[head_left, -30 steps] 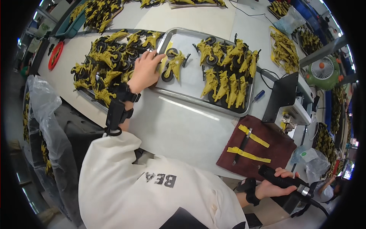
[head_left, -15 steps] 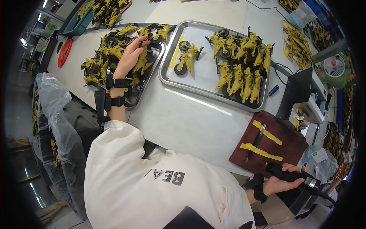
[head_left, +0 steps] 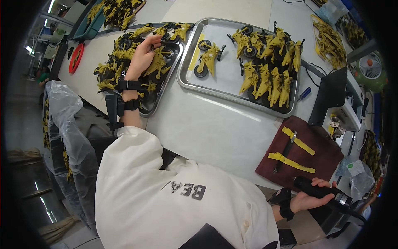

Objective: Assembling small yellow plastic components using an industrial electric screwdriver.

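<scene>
Clasped in your right hand (head_left: 311, 202), with the fingers wrapped around its barrel, is a black corded tool (head_left: 306, 187), held low at the near right. Your left hand (head_left: 141, 60) is curled at a yellow toy motorcycle (head_left: 158, 63) in the left tray (head_left: 168, 81); whether those fingers have closed on it, you cannot tell from this view. The toy stands near that tray's right rim, probably within easy reach. In the right tray (head_left: 224, 94), bikes are packed toward the right, likely to save space, with one lone bike (head_left: 209, 58) at the left and bare liner between. The two trays' raised rims stand close together. Nearer you, pale tabletop (head_left: 207, 128) gives open room across to the maroon cloth (head_left: 325, 162), while a blue screwdriver (head_left: 304, 93) narrows the gap beside the boxy machine (head_left: 330, 97).
</scene>
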{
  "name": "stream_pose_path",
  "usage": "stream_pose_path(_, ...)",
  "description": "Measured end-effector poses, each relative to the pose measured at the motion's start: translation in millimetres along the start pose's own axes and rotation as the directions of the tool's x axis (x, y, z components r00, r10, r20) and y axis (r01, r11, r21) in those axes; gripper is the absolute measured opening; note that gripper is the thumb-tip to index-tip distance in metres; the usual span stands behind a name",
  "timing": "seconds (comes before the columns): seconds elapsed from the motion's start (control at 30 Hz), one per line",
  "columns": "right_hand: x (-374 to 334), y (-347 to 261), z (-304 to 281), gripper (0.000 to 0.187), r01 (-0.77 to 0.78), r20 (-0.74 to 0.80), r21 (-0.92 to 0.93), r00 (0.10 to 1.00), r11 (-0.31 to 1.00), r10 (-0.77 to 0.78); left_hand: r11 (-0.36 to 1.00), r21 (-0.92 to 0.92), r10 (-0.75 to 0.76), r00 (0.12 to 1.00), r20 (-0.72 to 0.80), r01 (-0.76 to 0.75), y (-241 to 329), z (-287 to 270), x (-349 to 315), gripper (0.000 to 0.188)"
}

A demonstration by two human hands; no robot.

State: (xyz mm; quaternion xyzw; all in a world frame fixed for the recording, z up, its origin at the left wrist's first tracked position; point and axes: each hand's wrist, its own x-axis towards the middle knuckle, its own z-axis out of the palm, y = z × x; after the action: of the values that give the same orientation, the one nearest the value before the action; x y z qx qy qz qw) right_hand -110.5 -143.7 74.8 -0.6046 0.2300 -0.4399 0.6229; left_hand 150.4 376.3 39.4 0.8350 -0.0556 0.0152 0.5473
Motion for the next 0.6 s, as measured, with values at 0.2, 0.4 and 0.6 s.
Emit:
stream_pose_path(0.2,1,2,-1,0.053,-0.015,-0.008,0.002,1.000,1.000,0.015,0.986,0.165,0.009,1.000,-0.018,-0.006,1,-1,1,0.063)
stream_pose_path(0.4,-1,2,-2,0.055,0.031,0.015,0.053,0.999,0.998,-0.032,0.536,0.726,0.406,0.886,0.225,-0.431,89,83,-15,0.070)
stream_pose_path(0.6,-8,-3,19,0.060,0.049,0.082,0.105,0.995,0.993,-0.058,0.607,0.696,0.166,0.918,0.361,-0.384,37,126,13,0.085)
